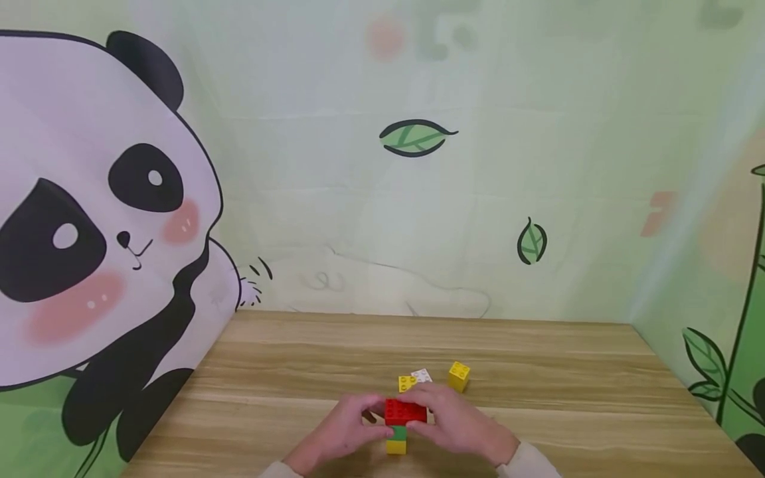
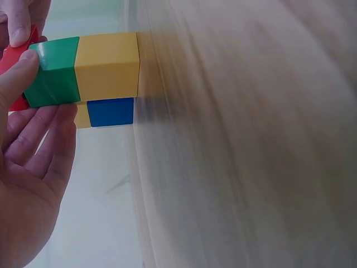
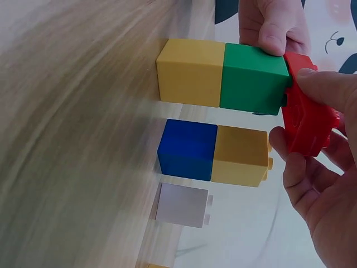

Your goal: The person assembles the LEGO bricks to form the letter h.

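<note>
Filling the upper part of the head view, a pale backdrop (image 1: pixel 329 199) stands behind everything, and a large painted panda (image 1: pixel 66 133) occupies its left side. Below it, across the lower part of the frame, lies a wooden table (image 1: pixel 269 378). At the lower middle of the frame are two hands. The right hand (image 1: pixel 454 421) pinches a red block between its thumb and its fingers. The left hand (image 1: pixel 349 425) pinches a green block, with the thumb on one side and the fingers on the other.

The red block (image 3: pixel 307 114) is the longest one; it is on top of the green block (image 3: pixel 254 78) and reaches past it toward the right of the head view. It looks slightly tilted, but the fingers cover the joint partly, so I cannot tell if it is fully pressed down. Under the green block, a yellow base block (image 3: pixel 191 72) stands on the table.

Just beyond this stack, a second yellow block (image 3: pixel 240 153) sits on a blue block (image 3: pixel 187 149). Right of it in the head view, a single yellow block (image 1: pixel 459 376) stands apart. The smallest is a white block (image 3: pixel 181 205), near the blue one.
</note>
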The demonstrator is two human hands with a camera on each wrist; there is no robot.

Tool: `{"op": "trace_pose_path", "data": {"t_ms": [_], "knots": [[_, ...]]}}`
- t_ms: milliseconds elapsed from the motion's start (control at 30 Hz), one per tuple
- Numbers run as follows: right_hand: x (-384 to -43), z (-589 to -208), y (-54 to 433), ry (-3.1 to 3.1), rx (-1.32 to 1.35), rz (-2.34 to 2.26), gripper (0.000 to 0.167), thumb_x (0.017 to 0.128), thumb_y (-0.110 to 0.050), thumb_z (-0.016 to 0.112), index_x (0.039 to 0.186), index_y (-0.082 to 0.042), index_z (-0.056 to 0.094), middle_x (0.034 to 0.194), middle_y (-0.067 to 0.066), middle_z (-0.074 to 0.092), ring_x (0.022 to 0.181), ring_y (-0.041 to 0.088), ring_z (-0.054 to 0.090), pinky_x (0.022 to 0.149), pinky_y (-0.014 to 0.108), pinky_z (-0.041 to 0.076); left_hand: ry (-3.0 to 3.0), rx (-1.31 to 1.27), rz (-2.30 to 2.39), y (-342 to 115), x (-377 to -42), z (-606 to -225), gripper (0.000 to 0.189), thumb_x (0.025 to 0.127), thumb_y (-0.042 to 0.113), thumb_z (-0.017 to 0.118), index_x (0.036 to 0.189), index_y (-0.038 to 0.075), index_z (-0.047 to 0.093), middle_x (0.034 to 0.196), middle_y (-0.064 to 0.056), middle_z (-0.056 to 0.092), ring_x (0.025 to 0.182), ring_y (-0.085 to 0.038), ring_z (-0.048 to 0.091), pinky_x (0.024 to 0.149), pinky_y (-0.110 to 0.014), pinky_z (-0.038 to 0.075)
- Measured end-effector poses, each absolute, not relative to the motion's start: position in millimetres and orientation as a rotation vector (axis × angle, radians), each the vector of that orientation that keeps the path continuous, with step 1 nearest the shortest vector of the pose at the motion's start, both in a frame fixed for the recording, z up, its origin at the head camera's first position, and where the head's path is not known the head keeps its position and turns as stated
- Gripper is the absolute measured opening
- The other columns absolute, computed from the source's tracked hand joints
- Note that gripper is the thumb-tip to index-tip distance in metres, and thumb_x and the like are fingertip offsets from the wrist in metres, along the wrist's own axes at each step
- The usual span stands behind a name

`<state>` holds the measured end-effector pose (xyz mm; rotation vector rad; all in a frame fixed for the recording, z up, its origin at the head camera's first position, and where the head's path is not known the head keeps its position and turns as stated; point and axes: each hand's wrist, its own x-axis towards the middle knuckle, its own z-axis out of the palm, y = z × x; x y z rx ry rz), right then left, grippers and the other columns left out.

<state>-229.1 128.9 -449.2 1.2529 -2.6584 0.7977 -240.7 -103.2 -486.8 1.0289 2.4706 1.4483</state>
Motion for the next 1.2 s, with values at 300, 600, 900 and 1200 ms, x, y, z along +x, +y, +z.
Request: {"op": "trace_pose_path", "data": {"t_ms": [300, 600, 900, 1200], "knots": [[-226.5, -449.3, 128.8, -2.644, 1.232, 0.705, 0.041, 0.088, -0.024, 0.068, 0.126, -0.011, 0.062, 0.12, 0.004, 0.061, 0.106, 0.017, 0.058, 0.088, 0.028, 0.049, 2.474, 0.979, 1.439, -102.7, -241.4, -486.5, 0.028, 0.084, 0.025, 0.073, 0.109, 0.015, 0.067, 0.1, 0.009, 0.068, 0.088, -0.005, 0.062, 0.075, -0.024, 0.052], [-224.9, -446.8, 129.1, -2.64, 1.241, 0.659, 0.039, 0.089, -0.026, 0.068, 0.125, -0.011, 0.062, 0.118, 0.003, 0.061, 0.105, 0.016, 0.057, 0.087, 0.028, 0.05, 2.481, 1.023, 1.454, -101.1, -239.2, -486.1, 0.027, 0.083, 0.022, 0.073, 0.108, 0.014, 0.068, 0.101, 0.007, 0.068, 0.088, -0.007, 0.063, 0.075, -0.024, 0.052], [-224.3, -444.7, 127.2, -2.648, 1.23, 0.625, 0.039, 0.088, -0.025, 0.069, 0.124, -0.012, 0.063, 0.118, 0.003, 0.062, 0.104, 0.015, 0.058, 0.087, 0.029, 0.05, 2.488, 0.943, 1.422, -101.0, -240.2, -484.4, 0.026, 0.084, 0.022, 0.073, 0.108, 0.017, 0.069, 0.1, 0.011, 0.067, 0.087, -0.005, 0.062, 0.076, -0.023, 0.051], [-221.5, -444.0, 125.5, -2.636, 1.213, 0.623, 0.04, 0.087, -0.024, 0.069, 0.124, -0.011, 0.063, 0.116, 0.004, 0.062, 0.102, 0.014, 0.058, 0.084, 0.027, 0.05, 2.493, 0.944, 1.428, -100.6, -241.0, -485.1, 0.027, 0.083, 0.021, 0.073, 0.109, 0.016, 0.068, 0.1, 0.01, 0.068, 0.087, -0.005, 0.062, 0.076, -0.023, 0.051]]}}
